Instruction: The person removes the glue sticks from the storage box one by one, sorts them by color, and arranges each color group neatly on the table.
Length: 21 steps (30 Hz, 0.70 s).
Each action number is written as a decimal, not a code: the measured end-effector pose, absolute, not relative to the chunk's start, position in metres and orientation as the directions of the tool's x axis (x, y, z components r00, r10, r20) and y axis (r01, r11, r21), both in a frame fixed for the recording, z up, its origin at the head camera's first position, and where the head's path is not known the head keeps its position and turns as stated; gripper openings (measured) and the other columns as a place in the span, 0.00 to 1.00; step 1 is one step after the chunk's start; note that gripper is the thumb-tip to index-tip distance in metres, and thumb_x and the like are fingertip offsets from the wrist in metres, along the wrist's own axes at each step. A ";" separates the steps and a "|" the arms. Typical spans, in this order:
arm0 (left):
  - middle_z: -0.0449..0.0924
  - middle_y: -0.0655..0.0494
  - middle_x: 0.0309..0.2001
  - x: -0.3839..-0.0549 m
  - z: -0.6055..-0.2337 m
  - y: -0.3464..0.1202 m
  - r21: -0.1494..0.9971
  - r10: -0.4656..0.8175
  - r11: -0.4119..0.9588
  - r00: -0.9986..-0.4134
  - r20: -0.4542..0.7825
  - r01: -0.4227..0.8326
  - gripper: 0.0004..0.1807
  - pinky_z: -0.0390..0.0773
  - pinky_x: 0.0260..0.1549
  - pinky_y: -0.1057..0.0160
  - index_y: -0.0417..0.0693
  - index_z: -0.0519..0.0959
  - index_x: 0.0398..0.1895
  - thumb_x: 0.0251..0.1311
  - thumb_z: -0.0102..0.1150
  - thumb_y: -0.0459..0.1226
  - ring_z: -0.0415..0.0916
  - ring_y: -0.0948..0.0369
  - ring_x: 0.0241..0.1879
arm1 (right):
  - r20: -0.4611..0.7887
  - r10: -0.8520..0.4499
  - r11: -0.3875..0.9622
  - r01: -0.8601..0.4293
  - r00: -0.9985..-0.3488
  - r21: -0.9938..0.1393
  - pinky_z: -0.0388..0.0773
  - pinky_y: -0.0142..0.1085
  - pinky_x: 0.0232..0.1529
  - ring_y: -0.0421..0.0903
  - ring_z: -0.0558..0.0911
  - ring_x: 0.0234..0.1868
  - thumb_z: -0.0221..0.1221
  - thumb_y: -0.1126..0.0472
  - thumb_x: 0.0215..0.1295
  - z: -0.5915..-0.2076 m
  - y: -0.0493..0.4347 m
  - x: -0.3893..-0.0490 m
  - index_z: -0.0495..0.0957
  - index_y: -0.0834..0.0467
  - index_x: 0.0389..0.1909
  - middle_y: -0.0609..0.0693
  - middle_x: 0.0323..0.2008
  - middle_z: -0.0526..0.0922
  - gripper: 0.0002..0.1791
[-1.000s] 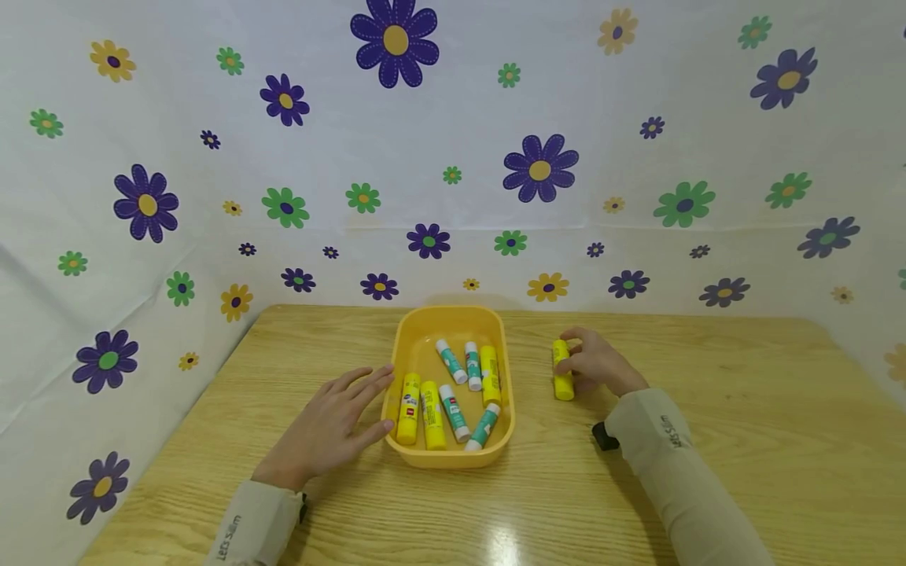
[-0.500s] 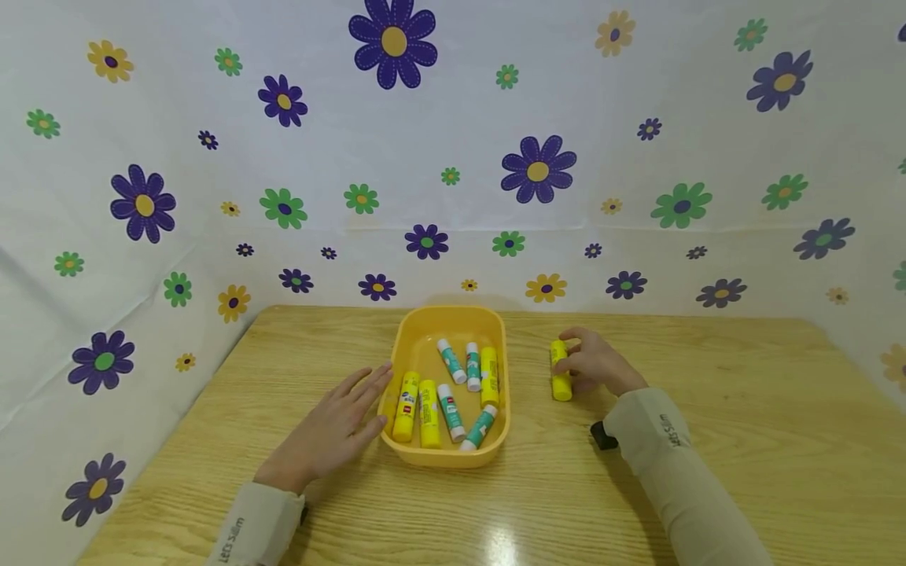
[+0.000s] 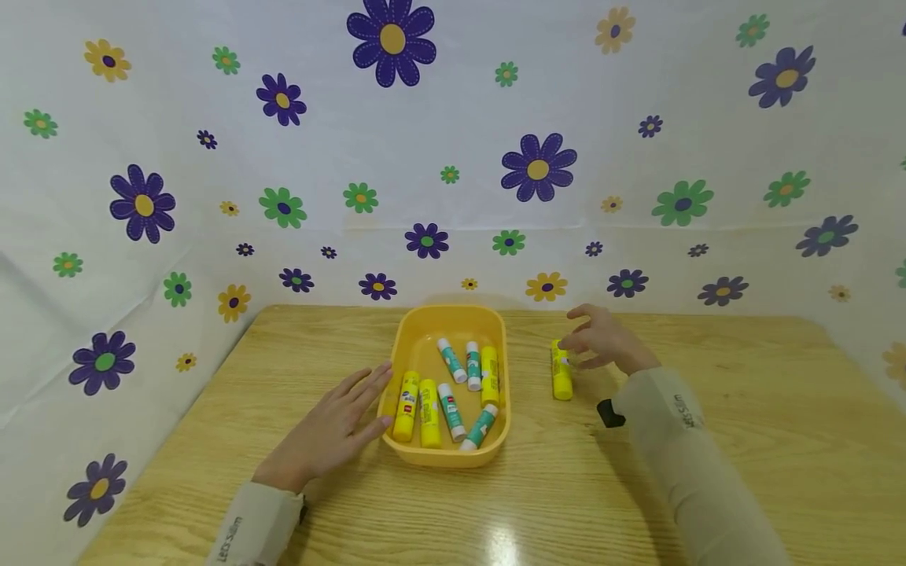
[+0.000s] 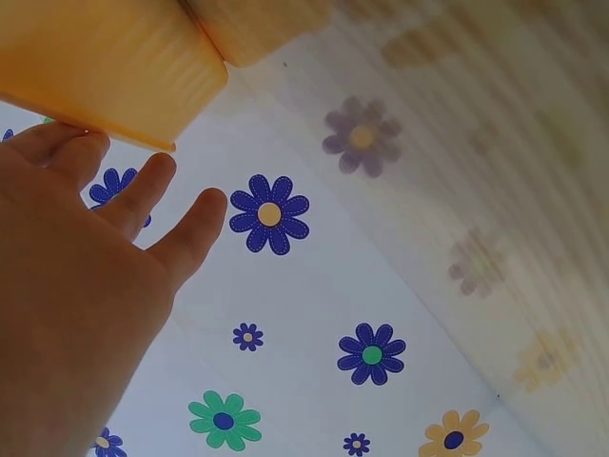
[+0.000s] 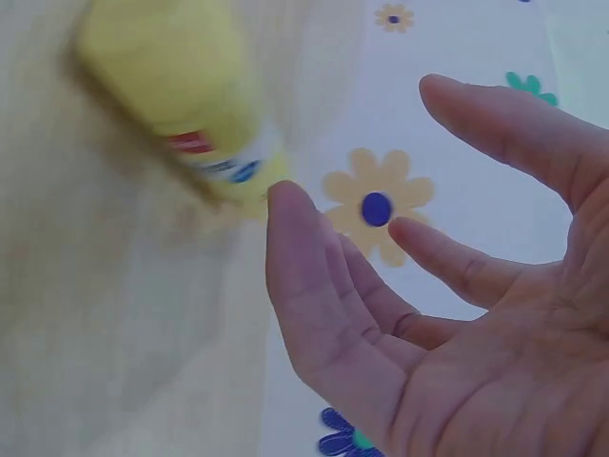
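Observation:
A yellow glue stick point(image 3: 562, 371) lies lengthwise on the wooden table, to the right of the yellow tray point(image 3: 451, 457). Beside and partly over its far end is my right hand point(image 3: 604, 339), its fingers spread and holding nothing. In the right wrist view that glue stick point(image 5: 181, 76) shows blurred beyond the fingertips. My left hand point(image 3: 329, 428) has relaxed fingers touching the tray's left rim; the left wrist view shows these fingertips at the tray's edge point(image 4: 114, 133). Inside the tray lie three yellow glue sticks point(image 3: 429, 413) and several smaller teal-and-white ones point(image 3: 451, 412).
The wooden table point(image 3: 743, 440) reaches back to a white cloth point(image 3: 453, 126) with printed flowers, hanging behind it and along the left side. A black wrist strap piece point(image 3: 610, 413) sticks out by the right cuff.
My right hand has let go of the yellow glue stick, its fingers parting and moving slightly up and away to the right. The left hand stays at the tray's rim.

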<state>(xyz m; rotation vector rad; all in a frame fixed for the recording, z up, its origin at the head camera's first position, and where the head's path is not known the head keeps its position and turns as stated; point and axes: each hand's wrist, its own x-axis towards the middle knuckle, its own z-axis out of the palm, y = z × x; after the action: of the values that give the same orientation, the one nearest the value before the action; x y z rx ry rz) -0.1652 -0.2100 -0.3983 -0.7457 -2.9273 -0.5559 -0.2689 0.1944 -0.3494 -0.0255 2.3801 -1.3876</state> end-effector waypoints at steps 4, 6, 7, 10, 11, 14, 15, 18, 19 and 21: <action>0.54 0.51 0.79 -0.165 -0.398 -0.209 0.334 0.459 0.808 -0.874 0.160 0.485 0.36 0.58 0.67 0.30 0.45 0.57 0.80 0.75 0.50 0.50 0.54 0.41 0.75 | -0.276 -0.225 0.478 0.141 -0.934 -0.867 0.82 0.52 0.53 0.68 0.72 0.60 0.60 0.64 0.70 -0.333 0.187 -0.270 0.50 0.69 0.76 0.74 0.66 0.63 0.41; 0.54 0.51 0.79 -0.164 -0.397 -0.208 0.335 0.460 0.807 -0.873 0.160 0.486 0.36 0.58 0.67 0.30 0.44 0.57 0.80 0.75 0.50 0.50 0.55 0.41 0.75 | -0.265 -0.236 0.466 0.131 -0.935 -0.875 0.81 0.53 0.54 0.68 0.71 0.62 0.60 0.64 0.70 -0.325 0.181 -0.271 0.51 0.68 0.76 0.73 0.65 0.64 0.40; 0.55 0.51 0.79 -0.164 -0.397 -0.208 0.336 0.460 0.807 -0.873 0.160 0.487 0.36 0.58 0.67 0.30 0.44 0.57 0.80 0.75 0.50 0.50 0.55 0.41 0.75 | -0.262 -0.241 0.467 0.126 -0.935 -0.876 0.81 0.53 0.55 0.68 0.71 0.62 0.60 0.64 0.70 -0.322 0.178 -0.271 0.51 0.68 0.76 0.72 0.65 0.65 0.40; 0.55 0.51 0.79 -0.164 -0.397 -0.208 0.336 0.459 0.807 -0.874 0.160 0.485 0.36 0.58 0.67 0.30 0.44 0.57 0.80 0.75 0.50 0.49 0.55 0.40 0.75 | -0.252 -0.252 0.456 0.115 -0.934 -0.882 0.81 0.52 0.55 0.68 0.71 0.63 0.60 0.65 0.70 -0.314 0.167 -0.273 0.52 0.67 0.76 0.71 0.64 0.66 0.39; 0.55 0.51 0.79 -0.164 -0.397 -0.208 0.337 0.458 0.808 -0.874 0.160 0.484 0.36 0.58 0.67 0.30 0.45 0.57 0.80 0.75 0.50 0.49 0.55 0.40 0.75 | -0.248 -0.255 0.453 0.112 -0.935 -0.885 0.81 0.52 0.55 0.68 0.71 0.63 0.60 0.65 0.70 -0.312 0.163 -0.274 0.53 0.67 0.76 0.70 0.64 0.66 0.39; 0.55 0.51 0.79 -0.164 -0.396 -0.208 0.338 0.454 0.809 -0.877 0.159 0.480 0.36 0.58 0.67 0.30 0.45 0.57 0.80 0.75 0.50 0.50 0.55 0.41 0.75 | -0.239 -0.264 0.443 0.103 -0.934 -0.890 0.81 0.52 0.55 0.68 0.71 0.63 0.60 0.65 0.70 -0.308 0.153 -0.277 0.54 0.67 0.76 0.70 0.64 0.66 0.38; 0.55 0.51 0.79 -0.164 -0.396 -0.208 0.338 0.453 0.810 -0.877 0.160 0.480 0.36 0.58 0.67 0.30 0.46 0.57 0.80 0.75 0.50 0.50 0.55 0.41 0.75 | -0.238 -0.266 0.443 0.101 -0.934 -0.891 0.81 0.52 0.55 0.68 0.72 0.63 0.60 0.65 0.70 -0.308 0.150 -0.278 0.55 0.66 0.76 0.69 0.64 0.66 0.38; 0.55 0.51 0.79 -0.164 -0.397 -0.209 0.335 0.454 0.810 -0.876 0.163 0.482 0.36 0.58 0.66 0.30 0.46 0.57 0.80 0.75 0.50 0.50 0.55 0.41 0.75 | -0.229 -0.274 0.438 0.091 -0.934 -0.895 0.81 0.52 0.55 0.67 0.72 0.63 0.60 0.65 0.70 -0.307 0.140 -0.282 0.56 0.66 0.75 0.69 0.64 0.68 0.36; 0.55 0.51 0.79 -0.164 -0.397 -0.209 0.334 0.454 0.810 -0.876 0.163 0.482 0.36 0.58 0.66 0.30 0.45 0.57 0.80 0.75 0.50 0.50 0.55 0.40 0.75 | -0.228 -0.277 0.436 0.090 -0.934 -0.896 0.81 0.52 0.55 0.67 0.73 0.63 0.60 0.65 0.70 -0.306 0.137 -0.283 0.57 0.65 0.75 0.69 0.63 0.68 0.36; 0.55 0.51 0.79 -0.164 -0.397 -0.208 0.335 0.451 0.811 -0.877 0.163 0.480 0.37 0.58 0.66 0.30 0.46 0.57 0.80 0.75 0.50 0.50 0.55 0.41 0.75 | -0.225 -0.283 0.425 0.088 -0.932 -0.901 0.81 0.53 0.55 0.67 0.73 0.62 0.60 0.65 0.70 -0.307 0.132 -0.284 0.58 0.65 0.74 0.69 0.63 0.70 0.35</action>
<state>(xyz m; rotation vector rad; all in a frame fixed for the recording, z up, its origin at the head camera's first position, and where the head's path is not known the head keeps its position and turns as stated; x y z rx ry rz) -0.1643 -0.2085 -0.3967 -0.7512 -2.9170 -0.5712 -0.2839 0.1320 -0.3066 -0.1676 2.3421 -1.5102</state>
